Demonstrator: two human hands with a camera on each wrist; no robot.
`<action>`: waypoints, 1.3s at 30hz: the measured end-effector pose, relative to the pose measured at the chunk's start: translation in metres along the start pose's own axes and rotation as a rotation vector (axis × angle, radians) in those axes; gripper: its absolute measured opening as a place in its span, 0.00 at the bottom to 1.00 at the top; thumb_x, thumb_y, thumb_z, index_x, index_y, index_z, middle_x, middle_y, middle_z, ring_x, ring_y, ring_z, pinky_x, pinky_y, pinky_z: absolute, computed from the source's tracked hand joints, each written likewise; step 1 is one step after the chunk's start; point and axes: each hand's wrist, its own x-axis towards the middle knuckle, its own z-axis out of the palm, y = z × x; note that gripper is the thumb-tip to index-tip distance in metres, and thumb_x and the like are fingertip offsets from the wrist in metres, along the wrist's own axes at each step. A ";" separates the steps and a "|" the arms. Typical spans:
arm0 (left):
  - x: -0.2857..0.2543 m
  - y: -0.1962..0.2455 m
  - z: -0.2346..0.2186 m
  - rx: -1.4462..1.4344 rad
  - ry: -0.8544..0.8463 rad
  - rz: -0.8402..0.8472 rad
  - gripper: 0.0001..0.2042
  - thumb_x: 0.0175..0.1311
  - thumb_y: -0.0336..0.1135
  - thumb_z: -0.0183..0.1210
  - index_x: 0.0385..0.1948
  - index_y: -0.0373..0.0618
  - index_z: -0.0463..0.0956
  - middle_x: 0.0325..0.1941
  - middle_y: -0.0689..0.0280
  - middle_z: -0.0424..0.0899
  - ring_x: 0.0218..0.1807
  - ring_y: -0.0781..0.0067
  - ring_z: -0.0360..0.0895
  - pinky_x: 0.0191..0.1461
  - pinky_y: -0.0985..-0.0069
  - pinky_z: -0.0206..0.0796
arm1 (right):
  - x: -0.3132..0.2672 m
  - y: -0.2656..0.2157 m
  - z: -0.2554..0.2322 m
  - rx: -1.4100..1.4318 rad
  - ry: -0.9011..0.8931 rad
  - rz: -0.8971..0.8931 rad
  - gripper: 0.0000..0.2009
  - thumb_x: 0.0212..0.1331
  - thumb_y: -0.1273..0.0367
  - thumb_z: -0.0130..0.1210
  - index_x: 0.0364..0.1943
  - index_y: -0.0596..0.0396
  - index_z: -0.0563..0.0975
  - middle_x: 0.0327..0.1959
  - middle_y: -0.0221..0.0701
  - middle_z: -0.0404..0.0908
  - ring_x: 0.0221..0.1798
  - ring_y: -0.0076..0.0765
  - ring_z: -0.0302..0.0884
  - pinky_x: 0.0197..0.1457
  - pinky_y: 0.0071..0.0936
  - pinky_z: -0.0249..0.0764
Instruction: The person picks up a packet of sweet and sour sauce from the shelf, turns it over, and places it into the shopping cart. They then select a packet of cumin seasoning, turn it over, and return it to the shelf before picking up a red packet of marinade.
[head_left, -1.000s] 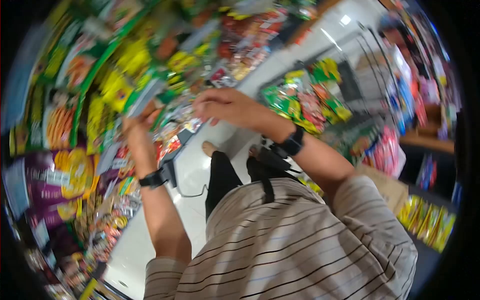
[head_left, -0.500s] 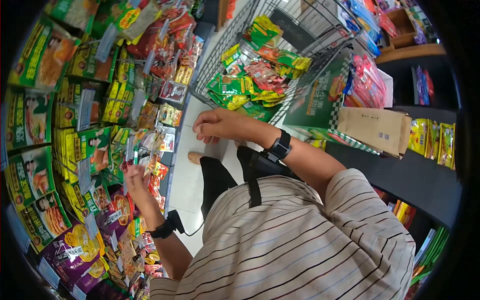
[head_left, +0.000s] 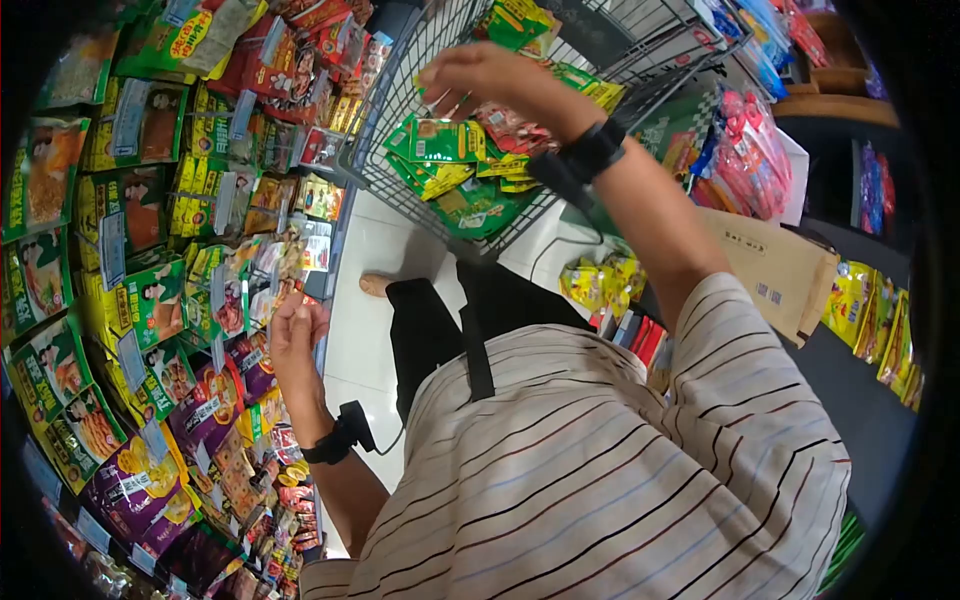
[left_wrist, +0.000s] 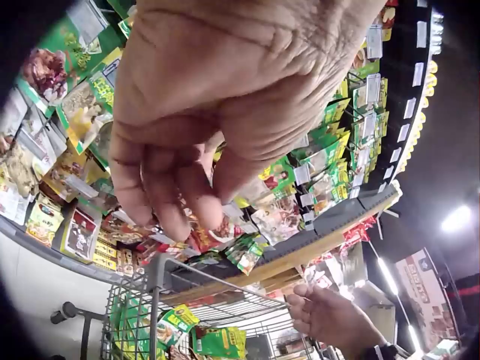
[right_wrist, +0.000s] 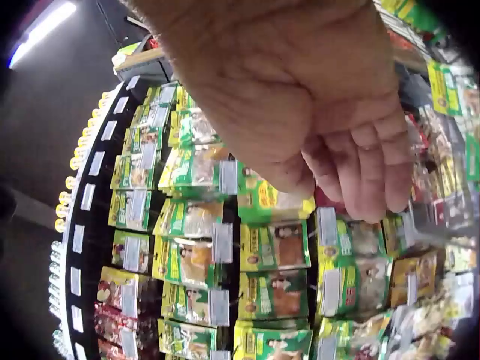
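Observation:
My left hand (head_left: 298, 325) hangs beside the rack of hanging food packets (head_left: 160, 305), its fingers loosely curled with nothing seen between them. Seen close in the left wrist view, the same hand (left_wrist: 232, 97) has its fingertips bent downward in front of the packets. My right hand (head_left: 505, 85) is above the wire shopping cart (head_left: 365, 160), fingers relaxed and slightly bent. Green and yellow packets (head_left: 440, 142) lie in the cart below it, along with a red packet (head_left: 510, 130). In the right wrist view, the right hand (right_wrist: 300, 112) overlaps rows of green packets (right_wrist: 281, 247) and holds nothing visible.
Purple packets (head_left: 140, 490) hang lower on the rack. To the right stand a brown cardboard box (head_left: 770, 270), a pile of pink packages (head_left: 740, 160) and a dark shelf (head_left: 850, 400) with yellow packets (head_left: 850, 300). White tiled floor (head_left: 370, 340) lies between rack and cart.
My right hand has moved forward from over the floor to above the cart. The left hand has come slightly away from the hanging packets, and the head view has turned and sharpened.

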 end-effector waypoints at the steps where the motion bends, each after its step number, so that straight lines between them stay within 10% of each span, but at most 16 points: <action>1: -0.002 0.001 0.003 -0.001 0.026 -0.015 0.15 0.74 0.37 0.54 0.55 0.38 0.72 0.39 0.64 0.82 0.41 0.74 0.81 0.50 0.77 0.73 | 0.009 0.002 -0.021 -0.054 0.048 -0.014 0.16 0.66 0.61 0.55 0.50 0.57 0.77 0.43 0.34 0.84 0.42 0.30 0.83 0.46 0.27 0.80; 10: -0.008 0.005 0.021 0.100 0.047 -0.156 0.19 0.74 0.42 0.52 0.55 0.35 0.72 0.38 0.62 0.82 0.42 0.72 0.81 0.51 0.74 0.73 | 0.049 0.146 -0.146 0.155 0.468 0.320 0.14 0.66 0.67 0.54 0.50 0.61 0.77 0.39 0.39 0.82 0.40 0.38 0.86 0.41 0.34 0.85; 15: -0.004 -0.002 0.026 0.079 0.060 -0.251 0.18 0.74 0.44 0.52 0.54 0.39 0.72 0.38 0.64 0.81 0.43 0.72 0.80 0.50 0.73 0.71 | 0.070 0.282 -0.198 -1.317 -0.088 0.331 0.19 0.58 0.66 0.60 0.53 0.58 0.77 0.41 0.46 0.83 0.38 0.43 0.86 0.40 0.33 0.84; 17: -0.001 -0.004 0.027 0.061 0.072 -0.278 0.18 0.74 0.43 0.51 0.53 0.36 0.72 0.38 0.62 0.82 0.43 0.70 0.80 0.51 0.72 0.71 | 0.061 0.292 -0.187 -1.362 -0.038 0.399 0.20 0.54 0.64 0.63 0.50 0.57 0.79 0.42 0.47 0.84 0.39 0.46 0.86 0.40 0.35 0.84; 18: 0.000 -0.008 0.025 0.064 0.072 -0.295 0.18 0.74 0.43 0.52 0.53 0.37 0.72 0.39 0.61 0.82 0.43 0.70 0.81 0.51 0.72 0.71 | 0.055 0.299 -0.179 -1.036 0.194 0.513 0.20 0.52 0.63 0.64 0.49 0.56 0.80 0.43 0.47 0.84 0.40 0.47 0.86 0.41 0.36 0.83; 23: 0.005 -0.011 0.028 0.092 0.108 -0.352 0.19 0.74 0.44 0.52 0.53 0.37 0.72 0.38 0.62 0.82 0.43 0.69 0.81 0.50 0.72 0.72 | 0.059 0.285 -0.156 -0.816 0.208 0.979 0.20 0.51 0.60 0.63 0.45 0.60 0.82 0.44 0.45 0.85 0.47 0.49 0.85 0.48 0.41 0.81; 27: 0.012 -0.011 0.030 0.102 0.114 -0.380 0.18 0.75 0.44 0.51 0.53 0.39 0.73 0.38 0.64 0.82 0.42 0.70 0.81 0.48 0.73 0.72 | 0.058 0.315 -0.151 -0.787 0.327 0.856 0.21 0.46 0.59 0.67 0.35 0.67 0.81 0.32 0.48 0.85 0.30 0.46 0.86 0.32 0.39 0.80; 39: 0.022 -0.012 0.035 0.083 0.058 -0.354 0.18 0.74 0.45 0.52 0.53 0.39 0.73 0.38 0.64 0.83 0.43 0.71 0.81 0.48 0.73 0.72 | 0.060 0.319 -0.151 -0.620 0.294 0.941 0.15 0.54 0.61 0.63 0.30 0.62 0.81 0.29 0.41 0.83 0.27 0.40 0.83 0.29 0.39 0.78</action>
